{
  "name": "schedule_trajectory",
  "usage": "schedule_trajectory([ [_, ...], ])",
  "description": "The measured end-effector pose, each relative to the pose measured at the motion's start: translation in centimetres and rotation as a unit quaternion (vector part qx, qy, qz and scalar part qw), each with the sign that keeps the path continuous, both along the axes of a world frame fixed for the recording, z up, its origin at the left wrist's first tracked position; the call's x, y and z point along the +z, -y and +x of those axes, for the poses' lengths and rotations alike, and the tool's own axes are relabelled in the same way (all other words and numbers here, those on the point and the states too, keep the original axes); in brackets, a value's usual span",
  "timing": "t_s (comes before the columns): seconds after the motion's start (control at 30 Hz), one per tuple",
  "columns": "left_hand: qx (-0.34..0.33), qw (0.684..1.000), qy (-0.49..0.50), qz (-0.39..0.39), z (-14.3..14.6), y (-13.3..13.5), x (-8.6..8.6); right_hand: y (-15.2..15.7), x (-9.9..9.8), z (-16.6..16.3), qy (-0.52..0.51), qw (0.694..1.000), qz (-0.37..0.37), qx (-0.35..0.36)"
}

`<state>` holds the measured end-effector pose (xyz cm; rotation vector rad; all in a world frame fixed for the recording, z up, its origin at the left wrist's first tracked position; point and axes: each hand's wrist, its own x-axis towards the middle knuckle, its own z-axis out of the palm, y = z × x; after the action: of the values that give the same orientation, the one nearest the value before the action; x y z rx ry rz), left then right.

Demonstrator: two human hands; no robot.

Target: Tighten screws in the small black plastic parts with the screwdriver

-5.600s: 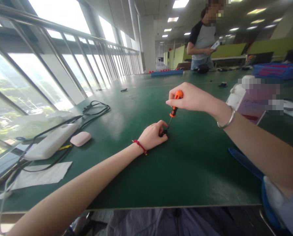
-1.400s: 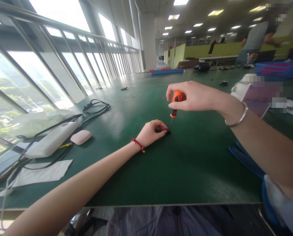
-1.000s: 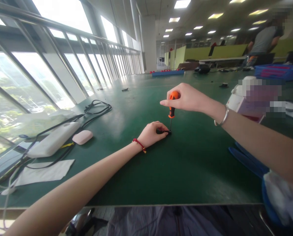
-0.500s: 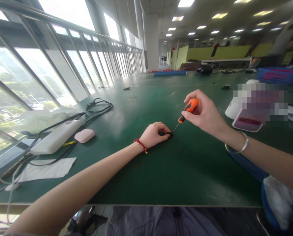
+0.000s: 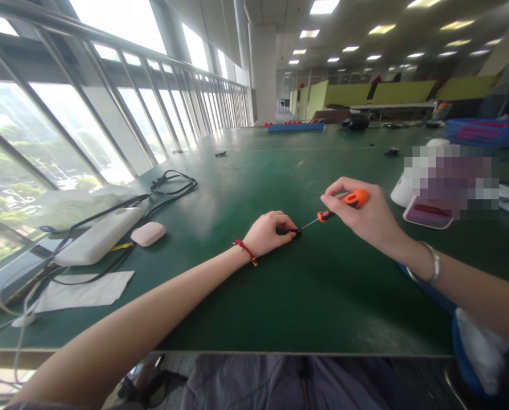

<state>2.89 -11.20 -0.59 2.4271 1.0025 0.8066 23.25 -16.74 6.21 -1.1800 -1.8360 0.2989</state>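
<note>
My left hand point(image 5: 268, 234) rests on the green table, its fingers closed around a small black part point(image 5: 296, 231). Most of that part is hidden by the fingers, so I cannot tell its kind. My right hand point(image 5: 367, 213) grips an orange and black screwdriver point(image 5: 357, 198) by its handle. The screwdriver leans far over to the right, its thin shaft sloping down to the left. Its tip meets the right end of the black part, or lies very close to it.
To the left lie a pale pink case point(image 5: 148, 234), a white block-shaped object point(image 5: 98, 238), black cables point(image 5: 175, 185) and a white tissue point(image 5: 85, 290). A phone-like object point(image 5: 427, 213) stands at right. Further back are a blue tray point(image 5: 296, 127) and a blue basket point(image 5: 485, 136).
My right hand has moved right and slightly down, tipping the screwdriver from a steep angle to a much flatter one. My left hand and the black part stay in place.
</note>
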Motion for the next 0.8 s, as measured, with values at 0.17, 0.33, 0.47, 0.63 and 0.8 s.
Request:
schedule_trajectory([
  [0.17,-0.003,1.000,0.006,-0.013,0.0,-0.1,-0.1,-0.2,0.3,0.2,0.009,0.994,-0.064,0.083],
  [0.33,-0.002,1.000,0.016,-0.027,-0.1,-0.3,-0.2,-2.0,-1.3,1.1,0.056,0.997,0.006,0.054],
  [0.47,-0.002,0.999,0.030,-0.034,-0.1,-0.4,-0.3,-3.4,-4.5,1.1,0.142,0.987,0.018,0.068],
  [0.63,-0.001,0.998,0.057,-0.029,-0.1,-0.2,-0.2,-3.5,-7.1,0.1,0.230,0.970,0.003,0.075],
  [0.8,-0.002,0.995,0.076,-0.061,-0.2,-0.3,-0.2,-3.5,-7.4,-0.3,0.258,0.965,0.003,0.057],
])
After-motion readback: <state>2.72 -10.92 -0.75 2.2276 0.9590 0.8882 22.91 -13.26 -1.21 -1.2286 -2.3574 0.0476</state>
